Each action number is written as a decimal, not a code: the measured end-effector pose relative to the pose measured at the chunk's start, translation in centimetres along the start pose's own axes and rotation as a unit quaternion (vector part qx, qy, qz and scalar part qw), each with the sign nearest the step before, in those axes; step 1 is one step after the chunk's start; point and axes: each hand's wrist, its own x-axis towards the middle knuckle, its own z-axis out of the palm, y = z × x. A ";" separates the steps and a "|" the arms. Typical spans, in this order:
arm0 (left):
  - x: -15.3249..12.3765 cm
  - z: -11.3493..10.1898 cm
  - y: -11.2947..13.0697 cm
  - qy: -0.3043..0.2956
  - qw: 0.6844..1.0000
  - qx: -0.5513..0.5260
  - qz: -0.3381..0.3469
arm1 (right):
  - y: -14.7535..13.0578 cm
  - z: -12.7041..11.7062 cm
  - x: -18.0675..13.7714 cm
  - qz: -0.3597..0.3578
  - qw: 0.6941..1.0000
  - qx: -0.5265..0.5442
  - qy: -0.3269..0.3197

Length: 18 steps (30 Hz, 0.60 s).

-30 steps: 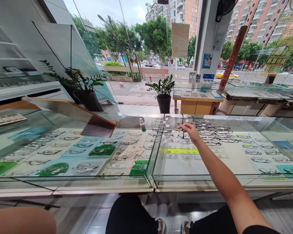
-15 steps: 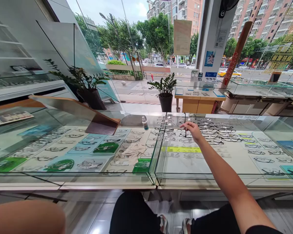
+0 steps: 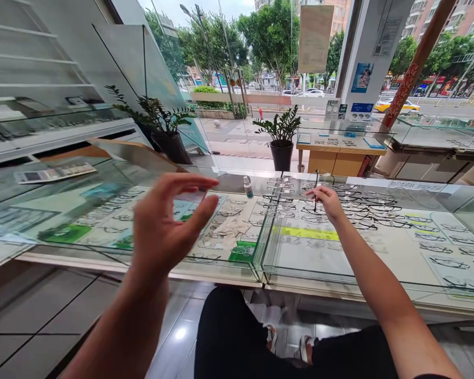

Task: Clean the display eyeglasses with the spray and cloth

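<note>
My right hand (image 3: 327,202) reaches over the glass counter, its fingers pinched on a pair of glasses (image 3: 316,182) held upright by a dark temple. Just beyond and to the right of it, several rows of dark-framed glasses (image 3: 373,202) lie on the glass top. My left hand (image 3: 164,223) is raised over the left part of the counter, thumb and fingers apart in a C shape with nothing between them. Between the hands, farther back, stands a small spray bottle (image 3: 248,187) with a blue label. A crumpled beige cloth (image 3: 232,227) lies nearer to me.
Glass display counters (image 3: 265,281) run across in front of my knees, with more glasses inside. A wooden board (image 3: 122,151) and a pale sample strip (image 3: 55,172) rest on the left. Potted plants (image 3: 281,156) stand beyond, by the glass front.
My left hand has risen from the lower left to above the counter, its fingers apart. The view has shifted, moving the counter rightward. My right hand still pinches the glasses.
</note>
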 end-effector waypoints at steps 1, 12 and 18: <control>-0.1 0.4 -1.0 -0.021 0.999 0.043 0.020 | -0.1 0.0 0.0 0.000 1.000 0.001 -0.001; -2.2 5.9 -10.7 -0.361 0.824 0.436 -0.018 | -0.4 0.1 -0.2 0.002 1.000 0.002 -0.001; -0.9 5.3 -10.9 -0.347 0.842 0.413 0.007 | -0.9 0.2 -0.4 -0.003 1.000 0.008 -0.001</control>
